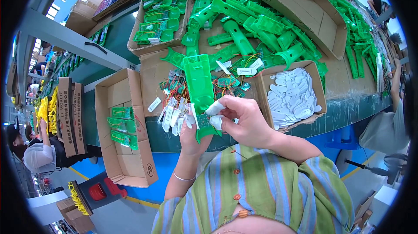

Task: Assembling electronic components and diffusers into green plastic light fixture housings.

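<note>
My left hand [193, 142] is closed around the lower end of a long green plastic housing [198, 79], which is held tilted up over the table edge. A small green circuit board [203, 121] lies inside that end, and a white strip [194, 115] shows along its left side. My right hand [246, 121] has thumb and forefinger pinched together at the board. What is between those fingertips is too small to make out. White covers sit on fingertips of both hands. Wired circuit boards [226, 81] and white plastic pieces [173, 116] lie just beyond my hands.
To the right stands a carton of white oval pieces [292, 97]. A carton [123, 160] at left holds several green housings, another [136, 45] at far left more. Green housings [265, 25] are heaped at the back beside a tilted carton [305, 10]. Co-workers sit at both sides.
</note>
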### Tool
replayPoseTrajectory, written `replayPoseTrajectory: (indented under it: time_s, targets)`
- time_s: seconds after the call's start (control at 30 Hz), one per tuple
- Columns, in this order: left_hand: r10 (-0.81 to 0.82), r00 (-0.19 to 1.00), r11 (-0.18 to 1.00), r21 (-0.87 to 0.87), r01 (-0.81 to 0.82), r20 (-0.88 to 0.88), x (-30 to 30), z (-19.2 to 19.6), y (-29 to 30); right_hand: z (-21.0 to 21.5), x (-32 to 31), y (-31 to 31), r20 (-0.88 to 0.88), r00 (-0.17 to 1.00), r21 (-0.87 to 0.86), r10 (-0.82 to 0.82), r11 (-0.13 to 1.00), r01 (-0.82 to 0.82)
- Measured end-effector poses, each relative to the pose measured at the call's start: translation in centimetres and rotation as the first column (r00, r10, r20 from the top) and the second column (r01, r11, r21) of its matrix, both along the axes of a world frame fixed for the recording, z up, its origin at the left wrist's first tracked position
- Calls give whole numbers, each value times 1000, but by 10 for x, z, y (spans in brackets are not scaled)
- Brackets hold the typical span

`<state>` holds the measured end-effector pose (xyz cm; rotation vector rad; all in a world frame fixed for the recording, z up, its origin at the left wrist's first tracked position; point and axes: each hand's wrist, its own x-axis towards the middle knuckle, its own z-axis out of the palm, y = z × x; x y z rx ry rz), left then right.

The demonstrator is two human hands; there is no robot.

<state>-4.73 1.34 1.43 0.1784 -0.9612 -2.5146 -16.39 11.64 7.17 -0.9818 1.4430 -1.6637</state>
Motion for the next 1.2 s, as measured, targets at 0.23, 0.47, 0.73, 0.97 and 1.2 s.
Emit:
replayPoseTrajectory:
  time_s: [0.23, 0.47, 0.73, 0.97, 1.2]
  targets:
    - [25, 999, 999, 24, -24, -28, 0, -16, 4, 0, 4, -1, -692, 699, -105, -180, 983, 149]
    - [88, 996, 989, 114, -90, 30, 1, -9, 13, 0, 10, 1, -855, 482, -155, -193, 981, 118]
    - [127, 990, 991, -42, -124, 56, 0, 2, 16, -5, 3, 4, -962, 218, -176, -166, 984, -30]
    - [177, 965, 978, -144, -151, 193, -2, -7, 14, -23, -1, -1, -980, 15, -197, -197, 980, -27]
    - [155, 982, 957, -262, -122, 106, -5, 22, 2, -10, -21, 11, -645, 742, -320, -183, 946, -45]
